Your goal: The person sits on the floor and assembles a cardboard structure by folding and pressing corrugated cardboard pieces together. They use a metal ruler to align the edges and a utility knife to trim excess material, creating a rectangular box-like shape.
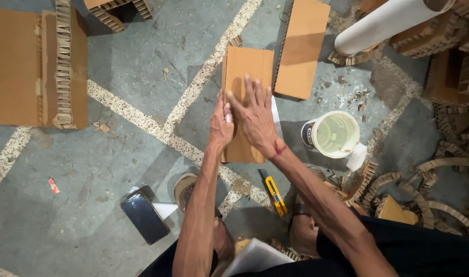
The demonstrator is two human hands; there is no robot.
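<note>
A long brown cardboard panel (pixel 247 69) lies on the grey concrete floor in front of me. My right hand (pixel 256 118) presses flat on its middle, fingers spread. My left hand (pixel 221 124) grips the panel's left edge, fingers curled around it. A red mark shows on my right wrist. A yellow utility knife (pixel 275 196) lies on the floor just below the panel, near my right forearm.
A white bucket (pixel 333 133) of pale glue stands right of the panel. A second cardboard panel (pixel 302 46) lies beyond it, a honeycomb cardboard block (pixel 39 66) at far left, a white tube (pixel 385 23) and curled cardboard strips (pixel 439 169) at right. A dark phone (pixel 144 217) lies lower left.
</note>
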